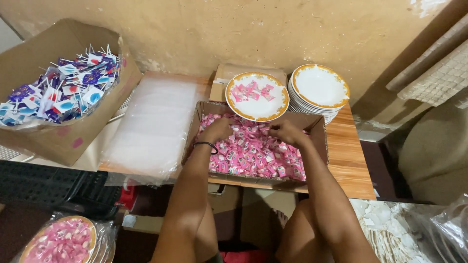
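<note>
Pink wrapped candies (253, 153), white plates (321, 86) (orange-gold rims), brown cardboard box (319, 136)

Pink wrapped candies (253, 153) heaped in open cardboard box (319, 134) (tabletop)

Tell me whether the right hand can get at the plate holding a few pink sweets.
Probably yes: the right hand is in the sweets box, just below the plate resting on its far edge, with nothing between.

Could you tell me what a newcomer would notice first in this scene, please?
Probably the cardboard box of pink wrapped candies at centre, with the left hand and right hand dug into it. Behind it sits a gold-rimmed plate holding a few candies, beside a stack of empty plates.
</note>
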